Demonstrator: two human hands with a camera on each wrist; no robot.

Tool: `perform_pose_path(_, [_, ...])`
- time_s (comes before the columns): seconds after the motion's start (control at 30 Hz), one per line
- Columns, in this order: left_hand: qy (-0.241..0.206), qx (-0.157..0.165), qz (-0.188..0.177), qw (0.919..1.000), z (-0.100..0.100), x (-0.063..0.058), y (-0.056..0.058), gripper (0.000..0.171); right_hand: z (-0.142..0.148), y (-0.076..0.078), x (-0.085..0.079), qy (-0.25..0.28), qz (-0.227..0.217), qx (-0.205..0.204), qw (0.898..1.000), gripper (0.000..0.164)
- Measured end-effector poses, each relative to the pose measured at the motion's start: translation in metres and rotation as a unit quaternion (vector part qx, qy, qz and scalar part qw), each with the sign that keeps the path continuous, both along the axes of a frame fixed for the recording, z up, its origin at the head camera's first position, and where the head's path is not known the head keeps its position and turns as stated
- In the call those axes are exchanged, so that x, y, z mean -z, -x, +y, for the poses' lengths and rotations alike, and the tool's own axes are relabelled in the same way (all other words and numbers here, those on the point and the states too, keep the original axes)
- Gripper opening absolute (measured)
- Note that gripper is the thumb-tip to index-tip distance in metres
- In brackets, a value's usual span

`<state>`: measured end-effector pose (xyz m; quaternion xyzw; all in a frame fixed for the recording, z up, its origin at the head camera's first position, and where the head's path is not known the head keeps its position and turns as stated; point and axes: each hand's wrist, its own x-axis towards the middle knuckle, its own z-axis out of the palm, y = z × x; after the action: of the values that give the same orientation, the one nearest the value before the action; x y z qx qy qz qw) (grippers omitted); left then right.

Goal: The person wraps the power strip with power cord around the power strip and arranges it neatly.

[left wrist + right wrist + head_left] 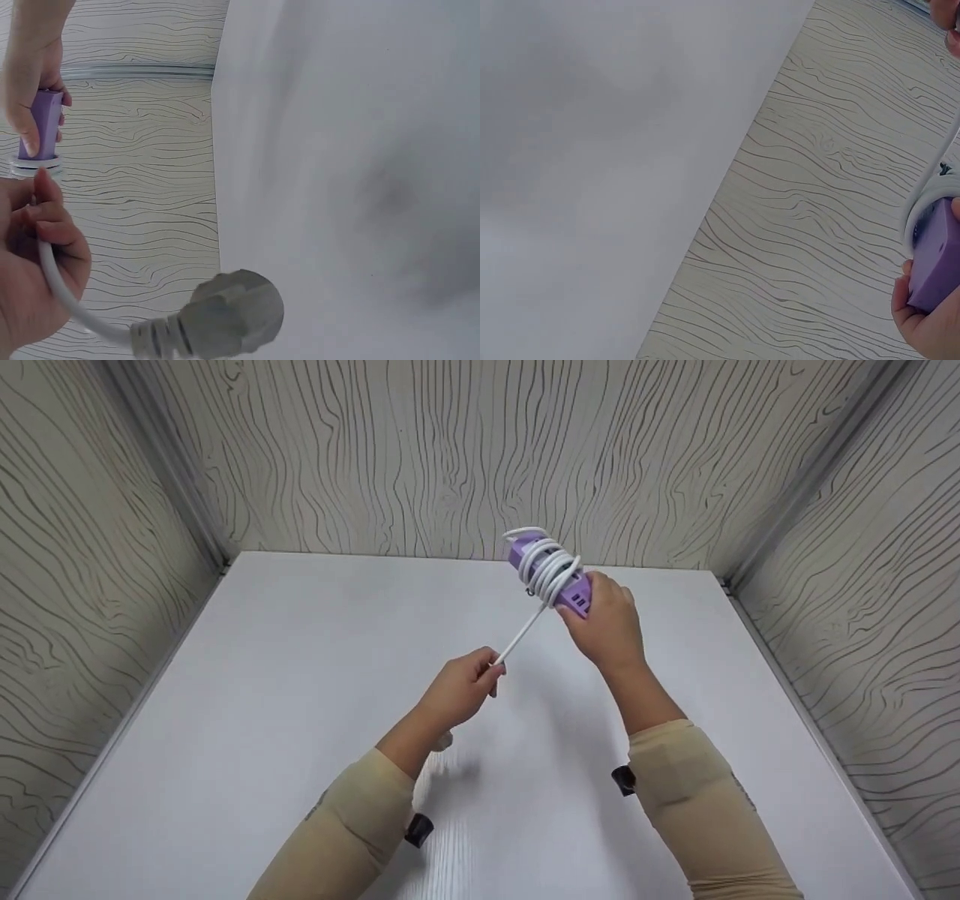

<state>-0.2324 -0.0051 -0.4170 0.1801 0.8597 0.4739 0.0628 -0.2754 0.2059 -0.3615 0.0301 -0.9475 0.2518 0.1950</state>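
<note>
A purple power strip is held up above the white table, with several turns of its white cord wound around its body. My right hand grips the strip's near end, thumb on one side and fingers on the other. Lower and to the left, my left hand pinches the cord, which runs straight between the hands. Below the left hand the cord's free end hangs with a grey-white plug, plain in the left wrist view. In the right wrist view the strip shows only partly at the right edge.
Underneath lies a white tabletop. Wood-grain panels enclose it at the back and both sides, with grey metal strips at the corners. A small black piece sits at the left wrist, another at the right.
</note>
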Motion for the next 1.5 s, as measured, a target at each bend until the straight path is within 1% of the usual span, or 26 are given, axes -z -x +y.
perform_pose_path(0.17, [0.073,0.004,0.019,0.9971,-0.003,0.0,-0.009,0.013,0.009,0.003,0.009,0.001,-0.012,0.015,1.0,0.055])
perform_pose_path(0.23, [0.092,0.005,0.033,0.9952,-0.003,-0.001,-0.011,0.013,0.011,0.003,0.013,0.001,-0.017,0.018,1.0,0.055])
perform_pose_path(0.43, [0.131,0.003,0.094,0.9869,-0.004,-0.002,-0.015,0.014,0.013,0.004,0.023,0.014,-0.037,0.02,0.999,0.055])
perform_pose_path(0.57, [0.159,-0.009,0.118,0.9801,-0.003,-0.004,-0.018,0.015,0.011,0.004,0.027,0.019,-0.056,0.026,0.998,0.057])
perform_pose_path(0.7, [0.182,0.003,0.15,0.9718,0.002,-0.002,-0.021,0.015,0.01,0.004,0.029,0.028,-0.072,0.031,0.997,0.057])
perform_pose_path(0.8, [0.191,0.018,0.169,0.9667,0.004,0.002,-0.023,0.016,0.009,0.005,0.03,0.034,-0.07,0.03,0.996,0.057])
perform_pose_path(0.93, [0.202,0.023,0.177,0.9629,0.004,0.008,-0.023,0.016,0.009,0.005,0.032,0.042,-0.066,0.032,0.996,0.058])
perform_pose_path(1.03, [0.211,0.021,0.184,0.9598,0.003,0.01,-0.022,0.016,0.01,0.004,0.033,0.053,-0.067,0.035,0.996,0.066])
perform_pose_path(1.1, [0.216,0.021,0.19,0.9576,0.003,0.011,-0.022,0.016,0.011,0.004,0.034,0.044,-0.064,0.03,0.997,0.074])
perform_pose_path(1.17, [0.218,0.024,0.192,0.9565,0.002,0.011,-0.022,0.016,0.012,0.004,0.035,0.027,-0.063,0.021,0.997,0.077])
perform_pose_path(1.27, [0.225,0.029,0.188,0.9556,0.002,0.011,-0.022,0.016,0.013,0.003,0.036,0.005,-0.06,0.009,0.998,0.075])
perform_pose_path(1.37, [0.234,0.029,0.18,0.9549,0.002,0.011,-0.022,0.016,0.013,0.003,0.036,0.01,-0.063,0.011,0.998,0.071])
perform_pose_path(1.5, [0.236,0.027,0.172,0.9561,0.002,0.01,-0.023,0.016,0.012,0.002,0.036,0.022,-0.069,0.017,0.997,0.07])
